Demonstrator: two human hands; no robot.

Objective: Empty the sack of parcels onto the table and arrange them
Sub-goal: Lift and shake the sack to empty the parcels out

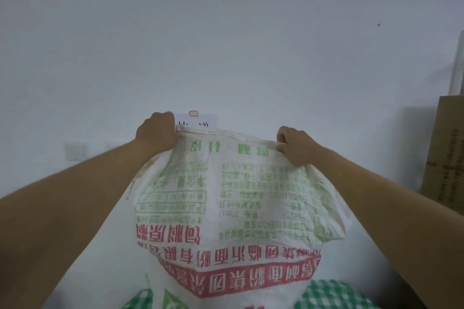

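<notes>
A large white woven sack [233,208] with green and red print hangs upside down in front of me, its lettering inverted. My left hand [157,132] grips the sewn seam at its upper left corner. My right hand [296,148] grips the upper right corner. The sack bulges in the middle and its lower end runs out of view at the bottom. A green-and-white checked surface [334,293] shows beneath it on both sides. No parcels are visible.
A plain white wall fills the background. A white paper sign [200,119] is on the wall behind the sack's top edge. A wall switch plate [75,152] sits at left. A tall brown cardboard box [444,153] stands at the right edge.
</notes>
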